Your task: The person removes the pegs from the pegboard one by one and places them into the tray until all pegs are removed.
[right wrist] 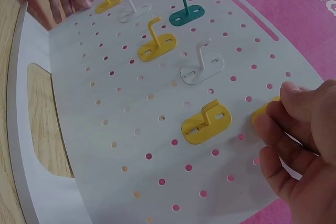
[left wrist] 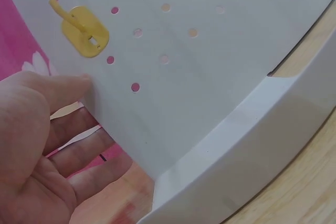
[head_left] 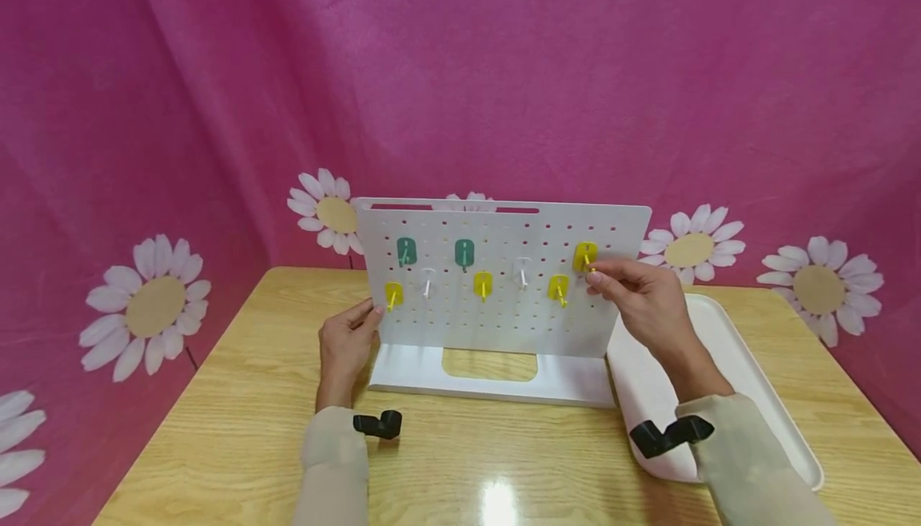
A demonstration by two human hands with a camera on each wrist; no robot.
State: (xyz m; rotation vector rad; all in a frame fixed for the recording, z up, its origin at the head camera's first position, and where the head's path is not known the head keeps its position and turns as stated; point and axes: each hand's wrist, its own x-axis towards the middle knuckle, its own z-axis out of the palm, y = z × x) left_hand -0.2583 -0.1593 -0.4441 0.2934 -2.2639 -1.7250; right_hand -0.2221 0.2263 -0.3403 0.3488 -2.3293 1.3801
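Note:
A white pegboard [head_left: 504,336] stands upright on its base, with yellow, green and clear hooks on its face. My left hand [head_left: 348,342] holds the board's left edge, thumb on the front and fingers behind it. Just above that thumb is a yellow hook [left wrist: 85,31]. At the upper right of the board, my right hand [head_left: 651,302] pinches another yellow hook [head_left: 584,251] between thumb and fingers. In the right wrist view those fingers hide most of its plate [right wrist: 258,115]. A lower yellow hook [right wrist: 206,124] sits beside it, near a clear hook [right wrist: 202,71].
A white tray [head_left: 763,386] lies on the wooden table [head_left: 446,462] to the right, partly under my right forearm. Two green hooks [head_left: 464,253] hang in the board's upper row. Behind the table is a pink cloth [head_left: 460,78] with daisies.

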